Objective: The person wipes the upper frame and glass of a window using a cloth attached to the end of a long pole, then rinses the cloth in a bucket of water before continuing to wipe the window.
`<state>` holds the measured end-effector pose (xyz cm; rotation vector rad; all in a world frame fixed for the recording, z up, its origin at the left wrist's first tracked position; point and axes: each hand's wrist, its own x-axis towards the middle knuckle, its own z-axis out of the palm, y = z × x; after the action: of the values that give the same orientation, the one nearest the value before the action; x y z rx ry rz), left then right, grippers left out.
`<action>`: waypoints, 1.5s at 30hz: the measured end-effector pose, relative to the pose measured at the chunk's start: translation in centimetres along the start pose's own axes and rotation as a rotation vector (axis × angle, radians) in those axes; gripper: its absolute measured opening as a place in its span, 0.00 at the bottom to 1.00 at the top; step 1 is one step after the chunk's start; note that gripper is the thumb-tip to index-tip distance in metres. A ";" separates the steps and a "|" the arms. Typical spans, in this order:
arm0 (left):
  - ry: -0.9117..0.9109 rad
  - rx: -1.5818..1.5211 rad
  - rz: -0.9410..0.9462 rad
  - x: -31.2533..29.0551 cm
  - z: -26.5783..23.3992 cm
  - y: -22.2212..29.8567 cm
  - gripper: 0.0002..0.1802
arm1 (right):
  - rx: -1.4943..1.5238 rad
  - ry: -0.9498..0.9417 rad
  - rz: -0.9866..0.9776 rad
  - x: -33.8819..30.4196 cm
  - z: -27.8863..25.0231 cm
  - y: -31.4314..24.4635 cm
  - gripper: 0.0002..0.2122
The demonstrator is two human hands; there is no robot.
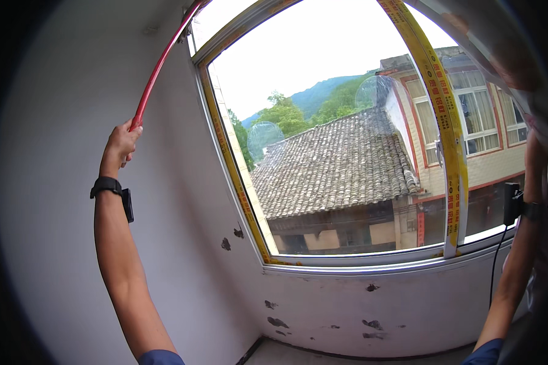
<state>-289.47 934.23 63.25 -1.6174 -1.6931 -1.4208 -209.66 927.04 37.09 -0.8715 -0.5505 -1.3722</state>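
Observation:
My left hand (123, 146) is raised at the left, its fingers wrapped round the lower end of a long red pole (157, 70). The pole looks curved and runs up to the upper left corner of the window frame (231, 164); its far end is cut off by the picture's top edge. A black strap with a small dark device (128, 205) circles my left wrist. My right arm reaches up along the right rim, a black box-shaped device (512, 204) with a cable strapped at its wrist. My right hand (534, 137) is dim and blurred beside pale sheeting (502, 55), its fingers unclear.
Yellow printed tape covers the window's frame and its upright bar (438, 103). Through the glass a tiled roof (338, 161) and a building show. Dark scuffed patches (278, 322) mark the white wall below the sill (353, 263). A grey floor (286, 354) lies at the bottom.

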 end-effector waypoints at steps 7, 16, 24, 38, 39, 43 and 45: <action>0.197 0.045 0.342 1.3 11.1 4.4 0.31 | -0.049 0.036 0.002 0.8 -2.8 -0.5 0.25; 0.130 0.255 0.472 -11.5 8.0 -0.8 0.35 | -0.057 0.063 0.056 1.9 -1.3 1.6 0.26; 0.065 0.169 0.478 -17.5 0.7 -1.4 0.33 | 0.015 0.001 0.071 -0.5 2.2 -0.8 0.26; -0.108 -0.231 0.528 -23.1 5.3 -8.1 0.30 | 0.435 -0.423 0.405 -4.4 1.3 -24.3 0.29; -0.200 -0.356 0.455 -23.9 7.3 -8.3 0.30 | 0.572 -0.444 0.455 -5.9 2.4 -27.1 0.30; -0.549 -1.045 0.143 -29.4 15.2 -6.4 0.33 | 1.087 -1.016 0.659 -11.0 2.7 -44.4 0.46; -0.543 -1.235 0.113 -32.2 18.1 -5.1 0.35 | 1.371 -1.150 0.763 -11.0 2.6 -50.2 0.50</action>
<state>-279.76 934.47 27.23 -2.8502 -0.7937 -2.3063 -260.00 937.06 40.50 -0.4732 -1.5417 0.4517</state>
